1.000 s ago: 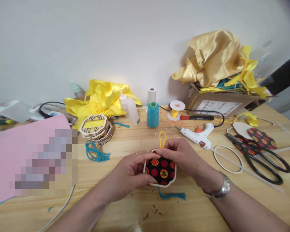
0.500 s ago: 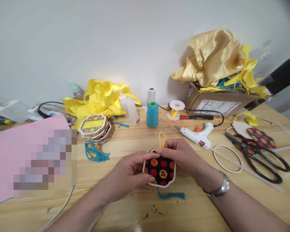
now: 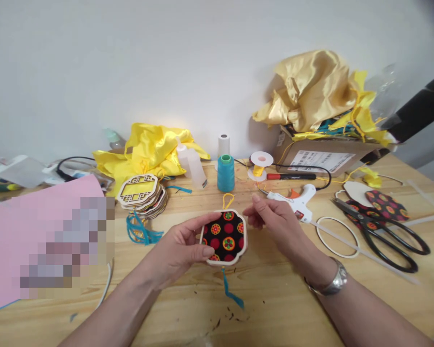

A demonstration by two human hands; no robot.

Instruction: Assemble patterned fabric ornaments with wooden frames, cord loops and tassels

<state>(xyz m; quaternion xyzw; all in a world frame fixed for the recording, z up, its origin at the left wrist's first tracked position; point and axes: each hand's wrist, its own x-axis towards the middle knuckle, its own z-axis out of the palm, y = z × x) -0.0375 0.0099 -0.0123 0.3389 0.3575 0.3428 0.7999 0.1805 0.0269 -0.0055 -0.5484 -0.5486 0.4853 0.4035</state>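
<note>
My left hand [image 3: 181, 248] holds a fabric-covered pendant [image 3: 224, 238] by its left edge, thumb on the front and fingers behind. The pendant has black cloth with red and orange flower rounds in a pale, scalloped frame. A yellow cord loop [image 3: 228, 200] stands at its top, and a teal tassel [image 3: 232, 291] hangs from its bottom. Just right of the pendant, apart from it, is my right hand [image 3: 273, 224]. Its fingers are loosely bent, the thumb stands off the index fingertip, and no object shows in it.
Left lie stacked lattice frames [image 3: 139, 190] with teal tassels [image 3: 141, 230], and a pink sheet [image 3: 18, 231]. Behind stand a teal thread spool [image 3: 225, 173] and squeeze bottles [image 3: 195, 166]. Right are a glue gun [image 3: 296, 202], black scissors [image 3: 386, 236], an oval ring [image 3: 337, 237] and a cloth-filled box [image 3: 311, 156].
My right hand has let go of the pendant's top and moved right. My left hand has carried the pendant slightly left and up; its tassel now hangs lower.
</note>
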